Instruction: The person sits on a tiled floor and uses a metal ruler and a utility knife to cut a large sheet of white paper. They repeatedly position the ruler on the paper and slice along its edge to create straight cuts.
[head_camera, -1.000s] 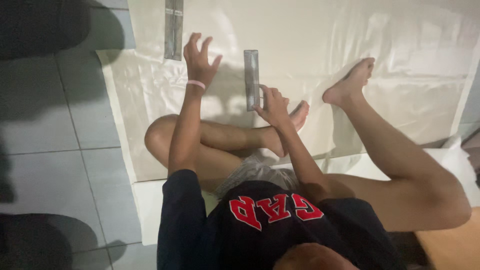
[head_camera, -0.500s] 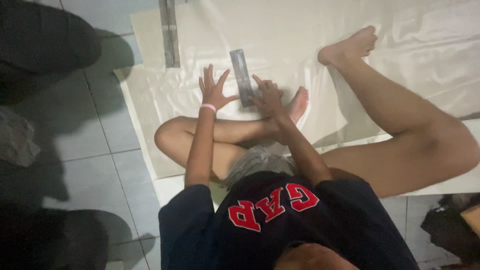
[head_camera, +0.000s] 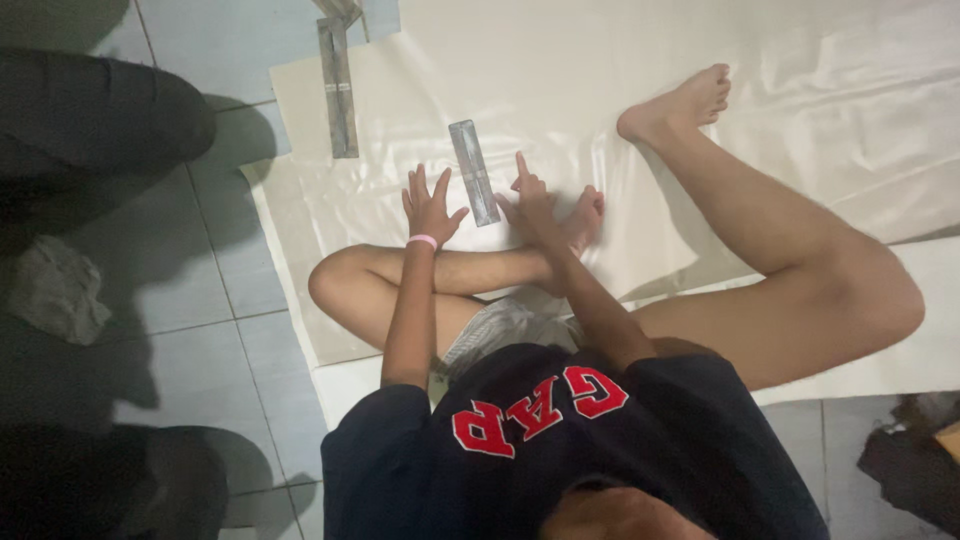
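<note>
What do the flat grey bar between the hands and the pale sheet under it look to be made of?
The grey bar looks like metal: a thin, straight strip with a dull silvery sheen, though painted plastic is possible. The pale sheet looks like a cream fabric or vinyl with a slight satin gloss; it shows soft creases and folds.

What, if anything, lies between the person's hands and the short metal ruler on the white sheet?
Nothing visible. The short metal ruler lies bare on the white sheet, between the left hand and the right hand, both close beside it.
</note>
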